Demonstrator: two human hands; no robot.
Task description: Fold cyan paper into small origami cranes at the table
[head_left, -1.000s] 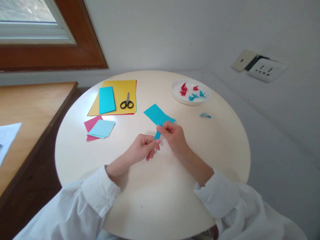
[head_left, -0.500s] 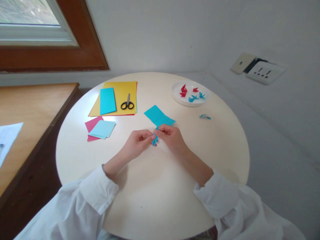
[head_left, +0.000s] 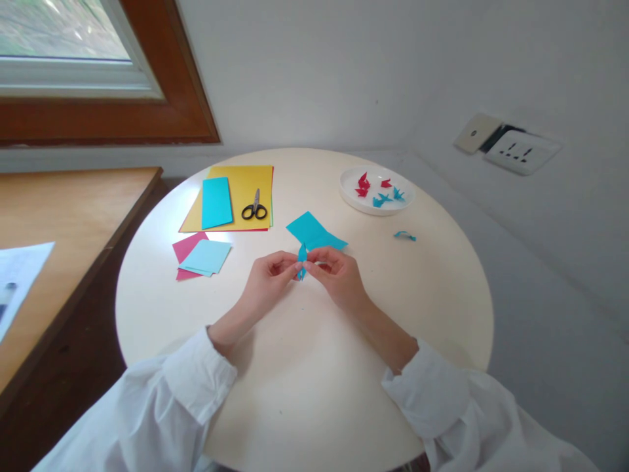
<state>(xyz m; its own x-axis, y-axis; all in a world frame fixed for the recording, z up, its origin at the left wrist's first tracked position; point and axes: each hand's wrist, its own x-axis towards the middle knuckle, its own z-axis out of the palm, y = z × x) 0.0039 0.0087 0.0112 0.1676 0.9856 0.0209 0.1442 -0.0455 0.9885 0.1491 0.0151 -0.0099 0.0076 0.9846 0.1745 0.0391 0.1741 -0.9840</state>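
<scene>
Round white surface [head_left: 304, 387] stands by a pale wall [head_left: 314, 78]; small folded blue paper [head_left: 303, 261] is held around the middle of it, as seen from above. Left hand [head_left: 272, 278] pinches it from one side, right hand [head_left: 339, 270] from the other, fingertips of both nearly meeting on it, pointed ends showing toward far and near. Can't tell if it touches the surface. Blue sheet [head_left: 310, 229] lies just beyond, its near part behind the fingers. Farther right, curled blue strip [head_left: 405, 236], well apart from the right hand. White dish [head_left: 377, 210] near the far-right edge, red and blue folded pieces inside. Far left: yellow paper stack [head_left: 240, 183], set in from the rim, bearing blue rectangle [head_left: 217, 203] and black-handled scissors [head_left: 254, 211]; pale blue squares [head_left: 209, 254] overlap pink paper [head_left: 187, 246] in front of it. White top stretches from both hands to the near edge; forearms come in over that edge, white sleeves left and right. Beyond the left rim, across a dark gap, wooden desk [head_left: 93, 203] with white sheet [head_left: 24, 269]; brown window frame [head_left: 171, 98] above, wall socket [head_left: 521, 152] at right.
</scene>
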